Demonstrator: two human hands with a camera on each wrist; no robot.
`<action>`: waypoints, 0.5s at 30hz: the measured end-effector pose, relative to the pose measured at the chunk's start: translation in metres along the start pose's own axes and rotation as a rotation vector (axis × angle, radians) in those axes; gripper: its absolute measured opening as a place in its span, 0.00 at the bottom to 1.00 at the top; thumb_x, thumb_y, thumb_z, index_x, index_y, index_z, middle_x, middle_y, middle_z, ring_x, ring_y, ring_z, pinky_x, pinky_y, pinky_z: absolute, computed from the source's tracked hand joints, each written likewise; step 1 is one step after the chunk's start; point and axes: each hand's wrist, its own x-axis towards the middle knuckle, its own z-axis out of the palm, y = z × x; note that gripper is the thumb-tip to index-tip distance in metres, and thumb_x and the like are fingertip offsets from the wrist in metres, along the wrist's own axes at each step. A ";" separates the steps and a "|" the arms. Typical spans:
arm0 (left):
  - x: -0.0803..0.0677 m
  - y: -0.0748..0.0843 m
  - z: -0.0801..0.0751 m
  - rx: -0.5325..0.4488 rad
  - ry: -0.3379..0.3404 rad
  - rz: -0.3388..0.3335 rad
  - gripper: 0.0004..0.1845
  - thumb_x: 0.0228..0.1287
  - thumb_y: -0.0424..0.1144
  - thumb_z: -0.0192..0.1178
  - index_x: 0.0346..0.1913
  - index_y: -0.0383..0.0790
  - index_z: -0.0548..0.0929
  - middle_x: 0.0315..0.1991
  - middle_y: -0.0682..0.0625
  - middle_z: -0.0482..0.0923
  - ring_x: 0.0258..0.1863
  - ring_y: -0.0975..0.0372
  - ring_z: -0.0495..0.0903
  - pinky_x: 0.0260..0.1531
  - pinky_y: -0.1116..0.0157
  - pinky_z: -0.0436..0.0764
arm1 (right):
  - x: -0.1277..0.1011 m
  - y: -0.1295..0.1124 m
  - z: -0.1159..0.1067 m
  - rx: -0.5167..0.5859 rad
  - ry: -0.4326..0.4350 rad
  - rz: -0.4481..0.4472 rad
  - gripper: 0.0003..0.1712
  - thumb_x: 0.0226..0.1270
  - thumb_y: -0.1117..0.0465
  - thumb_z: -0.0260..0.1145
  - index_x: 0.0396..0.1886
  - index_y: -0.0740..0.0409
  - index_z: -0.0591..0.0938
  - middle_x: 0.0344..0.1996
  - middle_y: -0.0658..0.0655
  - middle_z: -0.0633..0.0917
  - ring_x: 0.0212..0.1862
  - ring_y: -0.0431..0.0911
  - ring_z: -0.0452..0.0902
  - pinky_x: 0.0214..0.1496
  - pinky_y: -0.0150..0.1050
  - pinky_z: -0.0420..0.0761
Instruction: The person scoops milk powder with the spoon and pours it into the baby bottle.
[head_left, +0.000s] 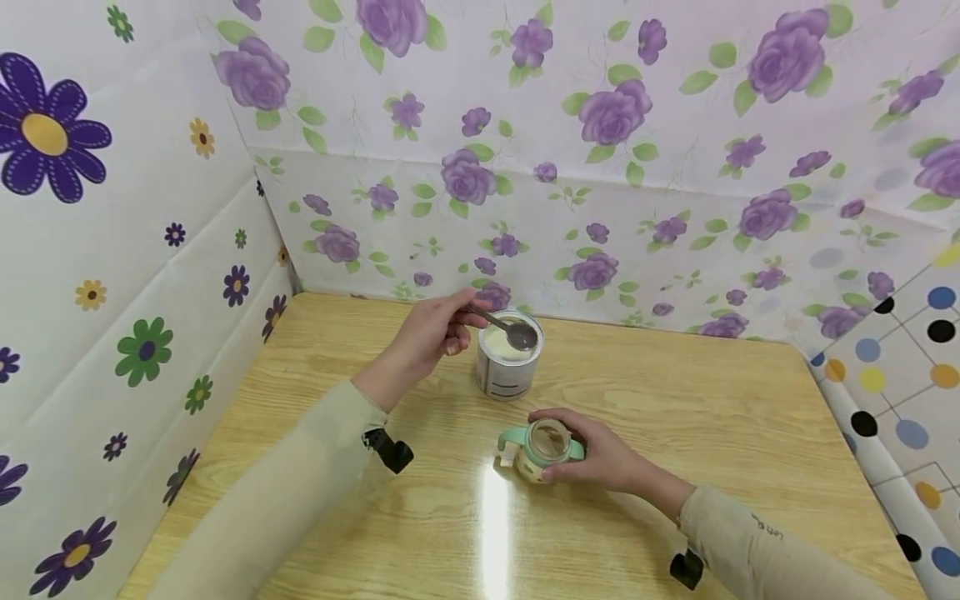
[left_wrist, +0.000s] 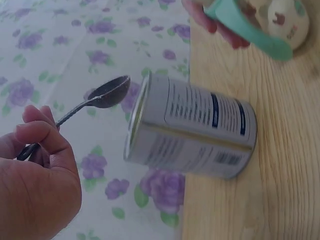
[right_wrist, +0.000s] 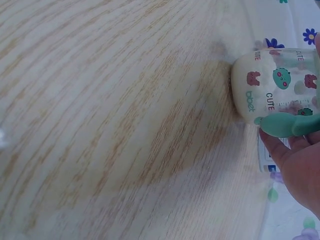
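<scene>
My left hand [head_left: 435, 329] pinches the handle of a dark metal spoon [head_left: 521, 335]. In the head view the spoon's bowl overlaps the mouth of an open tin [head_left: 506, 379] of pale powder. The left wrist view shows the spoon [left_wrist: 111, 93] above the tin's rim, with no heap showing over its edge. My right hand [head_left: 596, 454] grips a small baby bottle [head_left: 531, 467], its mouth uncovered, by its right side. Mint-green handles [head_left: 513, 436] flank the bottle. Bear prints and the word CUTE mark the bottle [right_wrist: 272, 87] in the right wrist view, where its base meets the table.
The wooden table [head_left: 675, 383] runs up to a back wall of purple-flowered cloth [head_left: 465, 179]. Daisy-printed cloth [head_left: 135, 275] stands along the left, dotted cloth [head_left: 907, 383] along the right. The tin stands near the table's back edge, behind the bottle.
</scene>
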 end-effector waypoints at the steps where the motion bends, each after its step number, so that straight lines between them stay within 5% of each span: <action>1: 0.003 -0.001 -0.002 0.001 0.011 -0.005 0.26 0.86 0.50 0.54 0.62 0.26 0.83 0.29 0.54 0.87 0.17 0.67 0.74 0.16 0.74 0.68 | 0.000 0.000 0.000 -0.001 0.000 -0.002 0.42 0.65 0.56 0.83 0.76 0.52 0.75 0.72 0.54 0.79 0.70 0.50 0.77 0.71 0.60 0.77; 15: 0.028 -0.021 -0.015 0.057 0.081 -0.050 0.25 0.86 0.47 0.55 0.65 0.26 0.82 0.30 0.54 0.88 0.18 0.68 0.75 0.19 0.74 0.70 | 0.000 0.000 -0.003 -0.007 -0.026 -0.026 0.47 0.63 0.56 0.83 0.80 0.48 0.71 0.75 0.61 0.76 0.74 0.48 0.73 0.73 0.61 0.74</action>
